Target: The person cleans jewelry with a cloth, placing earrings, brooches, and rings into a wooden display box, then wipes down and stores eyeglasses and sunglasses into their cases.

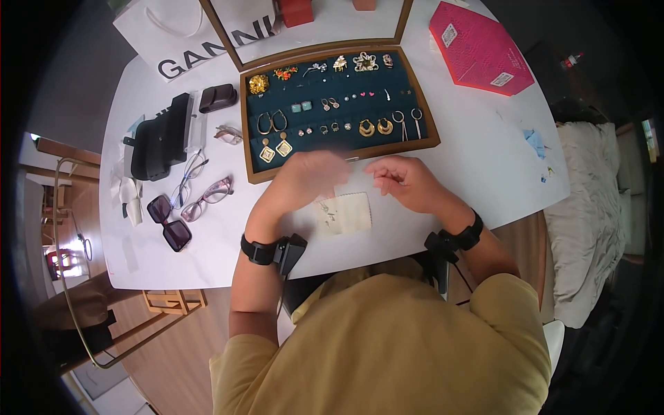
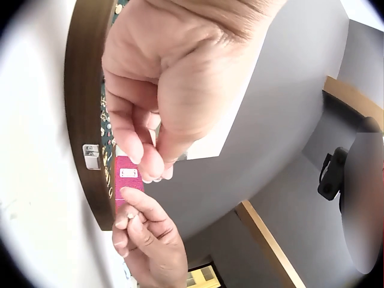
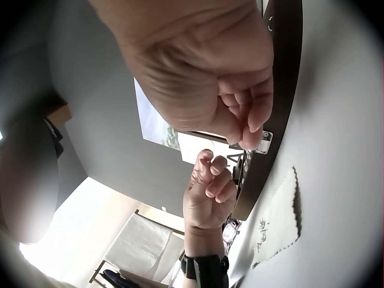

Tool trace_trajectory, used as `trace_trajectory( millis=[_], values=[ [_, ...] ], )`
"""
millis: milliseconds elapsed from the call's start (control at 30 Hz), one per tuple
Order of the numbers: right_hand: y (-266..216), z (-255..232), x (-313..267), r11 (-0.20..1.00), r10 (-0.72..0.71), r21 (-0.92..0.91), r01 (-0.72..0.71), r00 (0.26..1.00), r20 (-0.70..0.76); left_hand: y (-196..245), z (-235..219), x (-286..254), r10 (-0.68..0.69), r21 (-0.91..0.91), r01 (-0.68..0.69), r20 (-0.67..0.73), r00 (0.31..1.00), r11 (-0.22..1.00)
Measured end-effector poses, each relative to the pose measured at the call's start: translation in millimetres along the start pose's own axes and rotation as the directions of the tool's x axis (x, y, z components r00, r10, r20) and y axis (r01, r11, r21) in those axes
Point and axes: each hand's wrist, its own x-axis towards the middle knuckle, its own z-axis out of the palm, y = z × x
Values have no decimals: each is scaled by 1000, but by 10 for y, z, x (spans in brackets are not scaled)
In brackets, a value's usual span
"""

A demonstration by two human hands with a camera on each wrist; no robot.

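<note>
My left hand (image 1: 311, 181) is over the front edge of the jewelry box (image 1: 207, 14), blurred in the head view. In the left wrist view its fingers curl with the tips close together, and no thing shows between them. My right hand (image 1: 409, 182) faces it a short way to the right. Its thumb and fingertips pinch a small pale bead-like piece (image 2: 131, 215). Below the hands a cream cloth (image 1: 356, 213) with a scalloped edge lies on the table, with small silvery jewelry (image 1: 328, 211) on its left part.
Earrings and brooches (image 1: 366, 62) sit in rows on the box's dark green lining. Sunglasses (image 1: 168, 223), eyeglasses (image 1: 207, 198) and dark cases (image 1: 155, 145) lie left. A white paper bag (image 1: 149, 34) stands back left, a pink box (image 1: 477, 52) back right.
</note>
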Motion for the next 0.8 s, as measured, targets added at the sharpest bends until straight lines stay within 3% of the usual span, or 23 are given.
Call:
trace_trajectory(
  millis=[100,200,400,500,800],
  values=[
    [4,12,4,999,-20,-37,21,999,27,-29,-8,11,36,1,-36,-36,999,999],
    [-9,33,-11,994,82,71,-87,995,64,-62,9,24,74,-22,-75,-77,994,997],
    [21,136,-25,970,13,244,-18,1000,21,6,59,20,57,-30,-60,-89,994,998],
    [-23,166,-14,953,-98,284,104,995,-33,3,63,20,69,-5,-70,-85,994,998],
    [-12,192,14,927,-141,342,154,988,-63,8,75,33,82,39,-79,-80,993,996]
  ],
)
